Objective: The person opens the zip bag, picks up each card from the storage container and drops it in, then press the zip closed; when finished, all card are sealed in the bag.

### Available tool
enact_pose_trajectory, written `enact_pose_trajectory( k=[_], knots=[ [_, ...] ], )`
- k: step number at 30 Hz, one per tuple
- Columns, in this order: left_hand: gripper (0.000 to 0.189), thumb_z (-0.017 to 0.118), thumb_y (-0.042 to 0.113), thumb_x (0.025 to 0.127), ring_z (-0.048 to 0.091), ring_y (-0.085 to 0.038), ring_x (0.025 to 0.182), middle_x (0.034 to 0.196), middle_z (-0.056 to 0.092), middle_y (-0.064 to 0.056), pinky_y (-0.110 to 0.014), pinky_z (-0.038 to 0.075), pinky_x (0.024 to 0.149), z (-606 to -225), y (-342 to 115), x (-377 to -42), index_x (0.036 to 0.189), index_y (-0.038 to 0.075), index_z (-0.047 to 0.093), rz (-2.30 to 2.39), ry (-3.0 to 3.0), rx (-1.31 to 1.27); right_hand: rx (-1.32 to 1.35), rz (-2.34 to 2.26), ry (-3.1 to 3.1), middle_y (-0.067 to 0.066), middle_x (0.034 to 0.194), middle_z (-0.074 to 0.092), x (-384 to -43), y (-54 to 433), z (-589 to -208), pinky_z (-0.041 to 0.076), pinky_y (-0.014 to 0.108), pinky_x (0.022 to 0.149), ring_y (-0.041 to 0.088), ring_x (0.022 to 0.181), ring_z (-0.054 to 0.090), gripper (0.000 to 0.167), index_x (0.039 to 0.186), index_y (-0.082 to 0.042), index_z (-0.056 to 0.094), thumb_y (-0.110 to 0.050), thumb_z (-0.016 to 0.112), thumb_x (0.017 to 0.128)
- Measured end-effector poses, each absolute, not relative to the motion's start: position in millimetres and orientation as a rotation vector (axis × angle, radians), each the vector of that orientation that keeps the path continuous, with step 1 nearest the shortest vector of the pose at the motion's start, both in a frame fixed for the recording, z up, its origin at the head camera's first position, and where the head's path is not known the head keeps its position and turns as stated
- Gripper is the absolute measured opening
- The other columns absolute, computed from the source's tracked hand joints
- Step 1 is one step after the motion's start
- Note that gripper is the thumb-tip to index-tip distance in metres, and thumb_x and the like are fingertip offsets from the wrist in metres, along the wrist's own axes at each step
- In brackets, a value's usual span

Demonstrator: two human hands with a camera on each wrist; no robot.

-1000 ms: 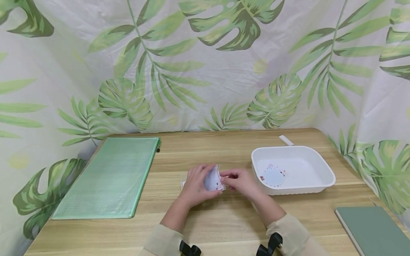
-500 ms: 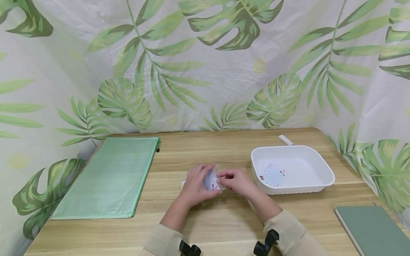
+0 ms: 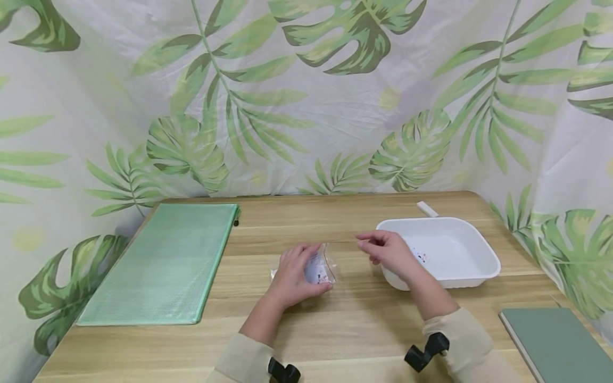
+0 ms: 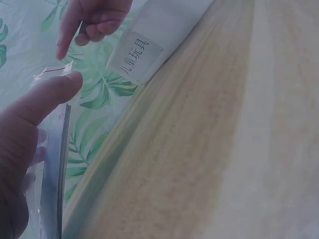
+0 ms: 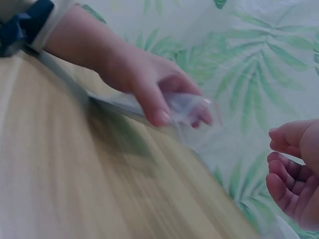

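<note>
My left hand point(image 3: 296, 272) grips a small clear zip-seal bag point(image 3: 317, 268) low over the middle of the table. Inside it is a stack of pale printed cards point(image 4: 54, 169), whose edges show in the left wrist view. The bag's mouth, with a red seal line, sticks out past the fingertips toward the right. My right hand point(image 3: 390, 256) is in the air between the bag and a white basin point(image 3: 460, 250), apart from both in the right wrist view. Its fingers are loosely bent, with nothing visible between them. The right hand covers part of a round printed patch in the basin.
A green mesh zip pouch point(image 3: 158, 266) lies flat at the left. At the front right lies a grey-green book point(image 3: 565, 343). A small white bar point(image 3: 427, 209) rests behind the basin. Leaf-printed cloth point(image 3: 306, 106) hangs behind the table.
My right hand has let go of the bag's edge and moved right and slightly up, toward the basin. The left hand keeps its hold on the bag in the same place.
</note>
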State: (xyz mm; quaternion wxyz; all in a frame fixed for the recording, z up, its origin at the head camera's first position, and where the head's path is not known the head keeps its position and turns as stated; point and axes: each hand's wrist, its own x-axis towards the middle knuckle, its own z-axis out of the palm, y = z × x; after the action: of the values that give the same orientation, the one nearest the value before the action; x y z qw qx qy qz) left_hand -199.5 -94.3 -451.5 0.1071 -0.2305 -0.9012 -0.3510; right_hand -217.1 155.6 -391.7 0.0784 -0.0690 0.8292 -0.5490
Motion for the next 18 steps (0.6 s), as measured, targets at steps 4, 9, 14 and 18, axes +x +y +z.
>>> enact_pose_trajectory(
  k=[4,9,14,18],
  knots=[
    [0.09,0.084,0.044,0.064,0.05,-0.034,0.122,0.13,0.056,-0.011,-0.051,0.033,0.107,-452,-95,-200,0.141,0.01,0.051,-1.032,-2.651,-0.684,-0.167,-1.54,2.588,0.004,0.087,0.065,-228,185,-388,0.051,0.023,0.063,0.012,0.071,0.057,0.036,0.123,0.002,0.064,-0.02,0.063,0.094],
    [0.09,0.084,0.043,0.064,0.05,-0.034,0.121,0.129,0.057,-0.011,-0.052,0.034,0.106,-453,-95,-200,0.141,0.01,0.051,-1.029,-2.643,-0.687,-0.072,-1.224,2.732,0.018,0.112,0.065,-243,221,-393,0.05,0.028,0.075,0.024,0.094,0.059,0.043,0.129,-0.001,0.061,-0.028,0.062,0.095],
    [0.09,0.084,0.044,0.064,0.05,-0.033,0.121,0.129,0.056,-0.011,-0.052,0.033,0.107,-453,-96,-200,0.141,0.011,0.051,-1.023,-2.647,-0.688,0.018,-0.993,2.751,0.024,0.123,0.06,-255,249,-407,0.05,0.04,0.085,0.032,0.105,0.057,0.046,0.131,0.0,0.058,-0.026,0.063,0.093],
    [0.09,0.084,0.044,0.065,0.05,-0.034,0.122,0.129,0.056,-0.011,-0.052,0.033,0.108,-453,-96,-200,0.141,0.01,0.051,-1.022,-2.651,-0.693,0.054,-0.913,2.725,0.027,0.126,0.057,-259,261,-415,0.047,0.049,0.092,0.036,0.109,0.055,0.048,0.13,0.003,0.057,-0.025,0.065,0.092]
  ],
)
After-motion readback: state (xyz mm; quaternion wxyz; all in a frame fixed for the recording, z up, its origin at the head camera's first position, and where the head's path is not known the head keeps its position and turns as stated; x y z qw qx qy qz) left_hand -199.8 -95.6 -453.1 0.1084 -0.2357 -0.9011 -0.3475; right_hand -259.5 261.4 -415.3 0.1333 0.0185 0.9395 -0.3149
